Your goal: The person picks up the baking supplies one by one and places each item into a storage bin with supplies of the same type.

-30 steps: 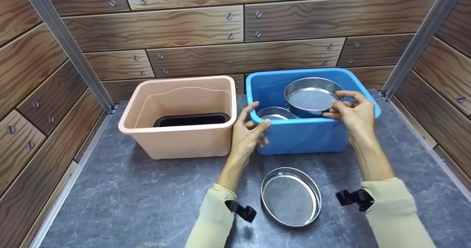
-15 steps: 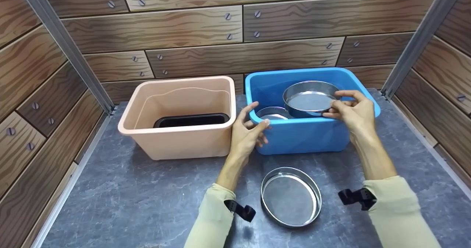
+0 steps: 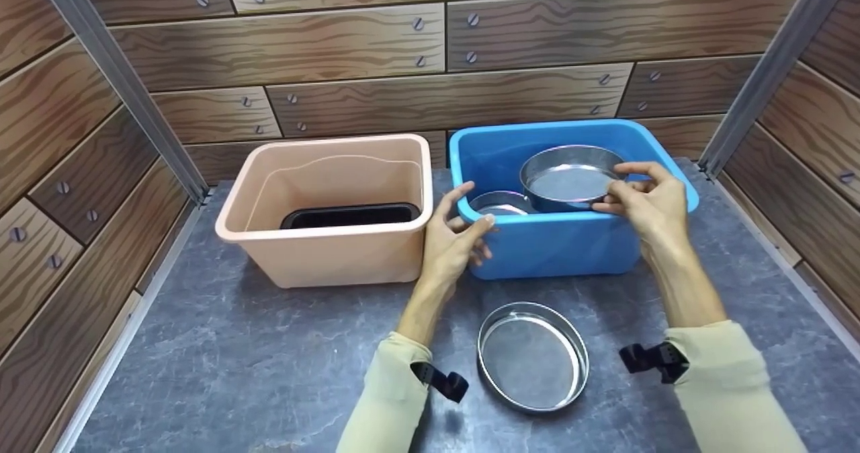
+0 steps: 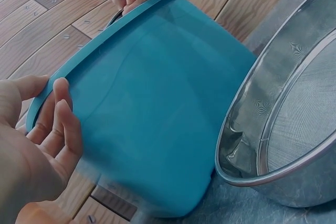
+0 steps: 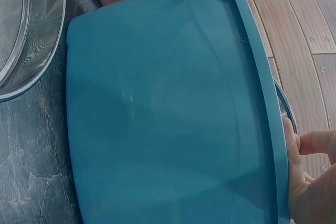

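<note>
Held sieve [image 3: 570, 183]: dips slightly lower into the blue tub [image 3: 557, 248] than a second ago, toward the far right corner of the bench [image 3: 282, 352].
Right hand [image 3: 648, 201]: pinches this sieve's right wall.
Left hand [image 3: 450, 241]: grips the tub's near left corner.
Loose sieve [image 3: 534, 359]: nearer the front edge.

Metal and plastic.
Sieves [image 3: 571, 183]: glossy metal, fine mesh. Blue bin [image 3: 554, 248], peach bin [image 3: 336, 261] toward table's [image 3: 235, 365] back edge: smooth plastic. Sleeves [image 3: 388, 399]: matt cloth.

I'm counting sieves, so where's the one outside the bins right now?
In the head view, right of centre, that sieve sits on the table, in front of the blue bin and between the left sleeve and the right sleeve.
</note>
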{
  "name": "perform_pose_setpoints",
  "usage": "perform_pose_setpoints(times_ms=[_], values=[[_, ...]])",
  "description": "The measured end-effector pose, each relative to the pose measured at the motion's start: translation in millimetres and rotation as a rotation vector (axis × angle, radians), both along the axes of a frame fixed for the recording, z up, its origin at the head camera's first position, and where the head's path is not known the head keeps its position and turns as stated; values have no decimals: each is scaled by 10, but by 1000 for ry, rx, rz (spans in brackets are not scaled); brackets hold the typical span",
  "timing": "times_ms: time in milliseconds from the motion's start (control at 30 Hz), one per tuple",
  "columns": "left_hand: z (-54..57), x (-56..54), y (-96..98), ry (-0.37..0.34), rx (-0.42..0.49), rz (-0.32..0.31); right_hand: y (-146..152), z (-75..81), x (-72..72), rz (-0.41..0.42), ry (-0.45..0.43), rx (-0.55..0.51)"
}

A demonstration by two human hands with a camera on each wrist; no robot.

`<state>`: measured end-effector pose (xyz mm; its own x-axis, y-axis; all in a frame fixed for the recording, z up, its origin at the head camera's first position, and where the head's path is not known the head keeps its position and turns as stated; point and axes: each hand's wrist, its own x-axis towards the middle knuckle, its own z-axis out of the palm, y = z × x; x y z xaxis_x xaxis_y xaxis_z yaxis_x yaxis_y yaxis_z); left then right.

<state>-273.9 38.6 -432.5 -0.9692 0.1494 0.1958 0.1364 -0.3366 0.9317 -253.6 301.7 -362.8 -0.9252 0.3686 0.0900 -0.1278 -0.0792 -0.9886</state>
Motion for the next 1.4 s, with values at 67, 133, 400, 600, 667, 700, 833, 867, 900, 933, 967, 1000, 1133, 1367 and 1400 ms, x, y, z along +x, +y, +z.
perform_pose_setpoints(times_ms=[67,133,400,600,667,700,833,867,900,933,967,1000,1133,1367,1400], values=[[-1,-1,2,2,-3,-3,0,-8,4,-3,1,-1],[-4,-1,1,6,-4,-4,-2,-15,5,-5,4,-6],[-18,1,-9,8,5,-7,-21,-21,3,-15,10,13],[-5,-3,-7,21,0,-8,-23,-9,9,-18,34,3],[-1,-5,-5,22,-3,-9,-24,-4,13,-20,38,-2],[2,-5,-5,21,-3,-10,-24,-2,16,-21,38,-2],[16,0,-4,21,0,-10,-27,4,27,-20,46,-11],[20,4,-3,21,2,-10,-28,4,31,-20,50,-14],[22,6,-2,19,3,-11,-29,5,36,-18,53,-17],[25,9,-1,18,3,-13,-30,5,41,-16,56,-19],[26,11,0,18,3,-13,-30,4,47,-16,59,-19],[27,12,2,17,2,-14,-29,2,52,-14,61,-19],[26,12,0,18,-2,-13,-23,-17,61,-1,82,-24],[1,8,-12,5,-5,-6,1,-139,108,86,219,-22],[-5,8,-10,5,-6,-5,7,-165,120,103,247,-27]])
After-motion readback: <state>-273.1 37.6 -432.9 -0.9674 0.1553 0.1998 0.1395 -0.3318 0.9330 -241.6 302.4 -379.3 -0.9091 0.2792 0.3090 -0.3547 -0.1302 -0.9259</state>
